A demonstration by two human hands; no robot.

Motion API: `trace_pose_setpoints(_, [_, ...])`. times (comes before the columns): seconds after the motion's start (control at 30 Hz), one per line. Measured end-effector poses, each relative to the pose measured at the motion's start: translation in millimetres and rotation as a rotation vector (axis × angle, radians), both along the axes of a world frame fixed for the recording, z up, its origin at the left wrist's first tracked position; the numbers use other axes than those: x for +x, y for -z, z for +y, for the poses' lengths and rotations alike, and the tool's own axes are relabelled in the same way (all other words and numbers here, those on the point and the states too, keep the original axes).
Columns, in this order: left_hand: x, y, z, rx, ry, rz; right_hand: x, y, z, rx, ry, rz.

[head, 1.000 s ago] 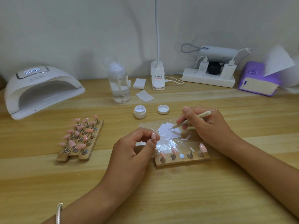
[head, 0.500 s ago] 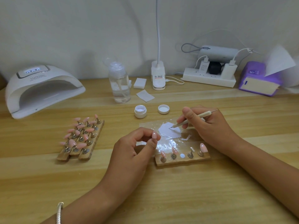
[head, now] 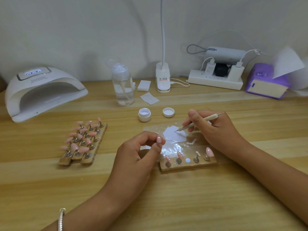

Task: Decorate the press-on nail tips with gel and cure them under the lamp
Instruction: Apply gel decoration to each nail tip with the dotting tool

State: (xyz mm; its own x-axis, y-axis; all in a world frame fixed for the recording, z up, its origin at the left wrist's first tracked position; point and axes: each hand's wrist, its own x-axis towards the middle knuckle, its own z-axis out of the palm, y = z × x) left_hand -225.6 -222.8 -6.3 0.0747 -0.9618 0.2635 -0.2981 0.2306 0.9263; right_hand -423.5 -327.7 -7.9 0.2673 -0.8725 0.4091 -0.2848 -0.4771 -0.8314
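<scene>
My left hand pinches one pink nail tip on its stand just left of a clear plastic sheet. My right hand grips a cream dotting tool like a pen, its metal point dipped in a white gel puddle on that sheet. In front lies a small wooden holder with three nail tips on pegs, two of them dotted white. An open gel jar and its lid sit behind the sheet. The white curing lamp stands at the far left.
A larger wooden rack with several pink tips lies left of my hands. A pump bottle, white pads, a desk lamp base, a power strip and a purple box line the back of the table.
</scene>
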Motion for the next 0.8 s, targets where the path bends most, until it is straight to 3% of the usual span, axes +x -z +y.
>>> trace_pose_setpoints(0.43, [-2.0,-3.3,2.3,0.037,0.000,0.065,-1.1,-6.1,4.7,0.051,0.026,-0.057])
trace_pose_setpoints(0.57, [-4.6,-6.8,4.8,0.034,0.011,0.149,-1.0,-7.0,6.6,0.033,0.058,-0.096])
trace_pose_setpoints(0.8, [-4.1,-8.4,5.8,-0.013,0.013,0.107,-2.2,-13.5,14.6,-0.061,0.048,-0.122])
